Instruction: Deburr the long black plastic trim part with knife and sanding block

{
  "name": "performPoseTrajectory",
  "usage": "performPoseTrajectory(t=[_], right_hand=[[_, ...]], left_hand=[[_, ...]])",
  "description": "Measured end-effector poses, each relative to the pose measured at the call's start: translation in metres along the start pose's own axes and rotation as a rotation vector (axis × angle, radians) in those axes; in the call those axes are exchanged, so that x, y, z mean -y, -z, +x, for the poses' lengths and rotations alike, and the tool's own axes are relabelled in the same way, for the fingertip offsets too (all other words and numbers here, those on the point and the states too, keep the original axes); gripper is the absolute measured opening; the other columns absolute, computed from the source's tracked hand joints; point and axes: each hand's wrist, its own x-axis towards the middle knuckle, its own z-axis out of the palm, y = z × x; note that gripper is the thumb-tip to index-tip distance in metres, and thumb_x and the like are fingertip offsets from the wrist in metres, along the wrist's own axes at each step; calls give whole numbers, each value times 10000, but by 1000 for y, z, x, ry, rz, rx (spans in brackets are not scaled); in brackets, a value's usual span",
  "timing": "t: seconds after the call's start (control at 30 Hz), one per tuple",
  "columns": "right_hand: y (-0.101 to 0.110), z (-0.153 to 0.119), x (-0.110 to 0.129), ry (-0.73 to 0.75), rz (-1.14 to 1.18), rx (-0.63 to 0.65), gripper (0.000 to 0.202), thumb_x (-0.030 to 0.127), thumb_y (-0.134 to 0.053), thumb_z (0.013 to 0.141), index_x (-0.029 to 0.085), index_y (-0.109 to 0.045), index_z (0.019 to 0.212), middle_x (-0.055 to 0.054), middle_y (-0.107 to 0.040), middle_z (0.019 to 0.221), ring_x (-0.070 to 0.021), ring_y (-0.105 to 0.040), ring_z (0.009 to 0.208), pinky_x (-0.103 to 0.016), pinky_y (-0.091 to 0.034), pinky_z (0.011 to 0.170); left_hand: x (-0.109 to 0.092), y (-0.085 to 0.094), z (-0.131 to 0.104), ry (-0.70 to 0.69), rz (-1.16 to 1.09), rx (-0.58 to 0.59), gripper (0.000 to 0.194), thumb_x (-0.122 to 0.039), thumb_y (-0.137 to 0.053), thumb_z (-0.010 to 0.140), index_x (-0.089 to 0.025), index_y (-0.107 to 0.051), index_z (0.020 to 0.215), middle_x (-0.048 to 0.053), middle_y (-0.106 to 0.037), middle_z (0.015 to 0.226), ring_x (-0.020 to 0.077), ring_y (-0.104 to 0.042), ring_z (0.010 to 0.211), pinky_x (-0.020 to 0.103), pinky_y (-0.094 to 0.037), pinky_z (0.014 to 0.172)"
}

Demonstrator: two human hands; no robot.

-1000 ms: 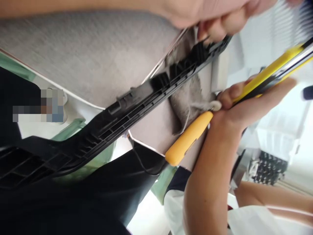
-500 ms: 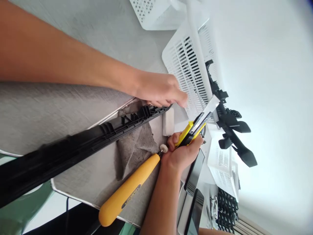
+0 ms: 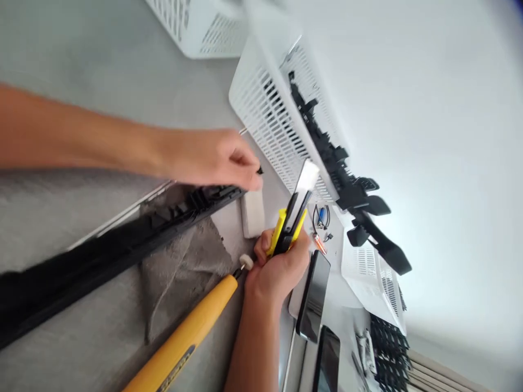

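Observation:
My left hand [image 3: 229, 160], on the upper arm in view, has its fingers pinched at the far end of a long black plastic trim strip [image 3: 163, 220]. A small dark tip shows beyond the fingertips. In my right hand [image 3: 281, 267] is a yellow and black utility knife [image 3: 288, 226], its broad blade out and pointing away. Beside that wrist lies a yellow-handled tool [image 3: 200, 324] with a small white round tip. A grey cloth [image 3: 183, 272] lies beneath the strip, and a whitish block [image 3: 253, 212] sits between the hands.
A white basket [image 3: 261, 109] holds black plastic parts [image 3: 327, 147]. Another white basket [image 3: 220, 38] stands near it, and a third [image 3: 368, 267] farther along the wall. Two dark phones [image 3: 314, 296] lie past my right wrist, near small cables [image 3: 321, 218].
The view has shifted, so baskets and tools sit farther left. My left hand has turned slightly and moved back along the strip's end. My right hand still holds the knife.

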Motion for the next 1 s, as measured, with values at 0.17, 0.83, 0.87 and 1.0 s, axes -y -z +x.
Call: performPoseTrajectory(t=[0.17,0.83,0.87,1.0], right_hand=[[0,-2,-5,-26,155,-3,454,631,-574,901,264,-428,679,72,-415,509,-110,-326,426,-234,-224,398],[-7,-7,-3,-134,311,48,549,674,-788,730,205,-524,627,57,-408,546,-97,-354,482,-203,-323,405],[-7,-7,-2,-118,304,66,567,691,-772,736,206,-507,609,56,-397,531,-93,-337,475,-207,-306,407],[-11,-5,2,-73,282,86,608,736,-735,734,223,-443,591,60,-354,511,-88,-297,470,-224,-266,424]], left_hand=[[-7,6,-7,-80,431,33,292,-440,-564,885,-195,-556,726,-98,-466,592,56,-386,547,221,-276,625],[-20,18,-14,149,521,92,467,-295,-676,816,-252,-622,1279,-88,-542,613,167,-548,595,298,-403,663],[-19,18,-14,135,469,74,446,-278,-654,826,-247,-620,1269,-90,-523,603,161,-522,576,299,-398,652],[-14,23,-14,113,275,55,391,-240,-602,868,-226,-603,1258,-93,-451,571,150,-425,554,298,-339,609]])
